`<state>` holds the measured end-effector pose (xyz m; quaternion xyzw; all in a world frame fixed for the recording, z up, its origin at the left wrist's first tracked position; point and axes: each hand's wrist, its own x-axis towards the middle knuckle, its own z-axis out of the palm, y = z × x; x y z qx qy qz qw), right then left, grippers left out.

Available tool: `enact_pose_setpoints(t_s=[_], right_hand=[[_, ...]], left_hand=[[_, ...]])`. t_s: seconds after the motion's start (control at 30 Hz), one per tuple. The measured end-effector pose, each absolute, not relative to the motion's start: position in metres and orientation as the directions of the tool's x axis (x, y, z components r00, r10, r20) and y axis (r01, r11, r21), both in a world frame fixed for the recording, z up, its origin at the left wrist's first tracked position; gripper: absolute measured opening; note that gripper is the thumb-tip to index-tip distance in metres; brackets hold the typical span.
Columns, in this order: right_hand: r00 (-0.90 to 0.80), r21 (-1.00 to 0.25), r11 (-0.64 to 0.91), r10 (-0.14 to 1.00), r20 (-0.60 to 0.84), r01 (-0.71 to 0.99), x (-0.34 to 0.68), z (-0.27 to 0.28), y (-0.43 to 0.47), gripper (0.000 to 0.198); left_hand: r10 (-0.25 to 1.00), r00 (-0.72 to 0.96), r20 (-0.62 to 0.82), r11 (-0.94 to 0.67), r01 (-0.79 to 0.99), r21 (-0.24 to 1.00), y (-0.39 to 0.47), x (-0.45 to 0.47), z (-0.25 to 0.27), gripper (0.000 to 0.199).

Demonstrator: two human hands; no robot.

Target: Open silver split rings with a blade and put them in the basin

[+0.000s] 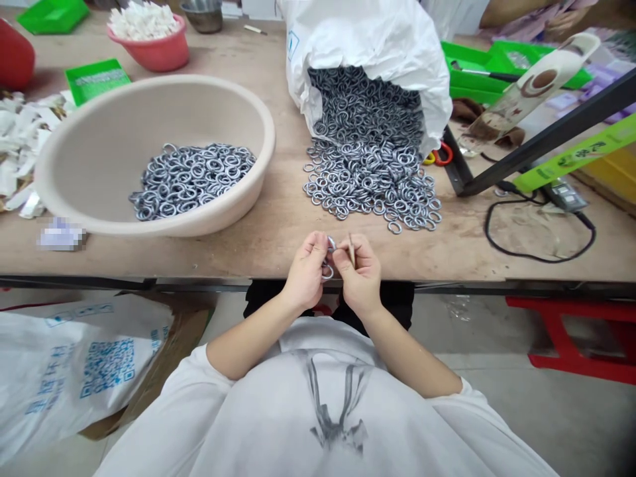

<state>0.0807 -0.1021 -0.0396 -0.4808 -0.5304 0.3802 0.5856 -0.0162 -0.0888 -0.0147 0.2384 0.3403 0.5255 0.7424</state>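
Note:
My left hand (307,271) is closed on a few dark grey rings (328,271), pinched between thumb and fingers at the table's front edge. Close beside it, my right hand (360,271) is closed on a slim brownish stick-like tool (352,250) that points up; its exact kind is unclear. The right thumb and fingertip reach to the rings, though whether they grip one I cannot tell. Beyond my hands a pile of loose rings (372,179) spills from a white sack (368,33). On the left, a large beige basin (89,159) holds many similar rings (193,179).
A black metal bar (556,132), a cable (489,232) and a patterned white holder (541,83) occupy the right side. Green trays (97,79), a red bowl (159,53) and white scraps (30,139) stand behind and left. Another person's arm (511,13) shows at the far right.

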Motion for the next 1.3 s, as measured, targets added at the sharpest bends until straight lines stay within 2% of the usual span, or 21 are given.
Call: enact_pose_setpoints(t_s=[0.07, 0.17, 0.3, 0.4, 0.5, 0.57, 0.63, 0.77, 0.9, 1.03, 1.1, 1.2, 1.3], right_hand=[[0.138, -0.955, 0.296, 0.944, 0.298, 0.034, 0.083, -0.039, -0.102, 0.024], [0.116, -0.954, 0.293, 0.952, 0.284, -0.068, 0.088, -0.035, -0.098, 0.025], [0.034, -0.964, 0.267, 0.963, 0.266, -0.015, 0.092, -0.032, -0.093, 0.034], [0.065, -0.971, 0.231, 0.972, 0.228, -0.058, 0.09, -0.032, -0.092, 0.04], [0.112, -0.98, 0.173, 0.98, 0.162, -0.097, 0.09, -0.029, -0.094, 0.037], [0.13, -0.985, 0.167, 0.978, 0.161, -0.034, 0.093, -0.025, -0.096, 0.039], [0.085, -0.97, 0.211, 0.971, 0.222, 0.123, 0.098, -0.02, -0.099, 0.041], [-0.061, -0.834, 0.363, 0.926, 0.373, 0.415, 0.106, -0.013, -0.106, 0.044], [-0.099, -0.774, 0.411, 0.903, 0.417, 0.482, 0.106, -0.012, -0.11, 0.044], [-0.104, -0.794, 0.39, 0.915, 0.389, 0.466, 0.102, -0.012, -0.11, 0.045], [-0.061, -0.831, 0.334, 0.937, 0.344, 0.444, 0.103, -0.015, -0.107, 0.043], [0.127, -0.89, 0.169, 0.962, 0.243, 0.423, 0.118, -0.022, -0.093, 0.044], [0.297, -0.827, 0.023, 0.927, 0.228, 0.561, 0.15, -0.03, -0.074, 0.042]], left_hand=[[0.953, 0.207, -0.222, 0.303, -0.603, 0.738, -0.087, -0.021, -0.015, 0.054], [0.946, 0.268, -0.181, 0.305, -0.555, 0.774, -0.085, -0.027, -0.014, 0.053], [0.924, 0.345, -0.168, 0.339, -0.53, 0.777, -0.086, -0.027, -0.015, 0.056], [0.913, 0.362, -0.186, 0.362, -0.512, 0.779, -0.088, -0.025, -0.016, 0.058], [0.913, 0.351, -0.207, 0.367, -0.487, 0.793, -0.09, -0.024, -0.016, 0.058], [0.914, 0.338, -0.225, 0.374, -0.487, 0.789, -0.09, -0.025, -0.015, 0.059], [0.914, 0.321, -0.25, 0.388, -0.506, 0.77, -0.09, -0.026, -0.014, 0.06], [0.915, 0.277, -0.295, 0.402, -0.537, 0.741, -0.09, -0.027, -0.012, 0.059], [0.917, 0.265, -0.298, 0.398, -0.545, 0.738, -0.089, -0.024, -0.011, 0.059], [0.911, 0.296, -0.287, 0.409, -0.563, 0.719, -0.087, -0.024, -0.012, 0.061], [0.911, 0.299, -0.283, 0.408, -0.563, 0.719, -0.089, -0.024, -0.012, 0.061], [0.904, 0.336, -0.264, 0.414, -0.532, 0.739, -0.094, -0.026, -0.011, 0.06], [0.889, 0.369, -0.27, 0.441, -0.536, 0.72, -0.095, -0.03, -0.008, 0.057]])
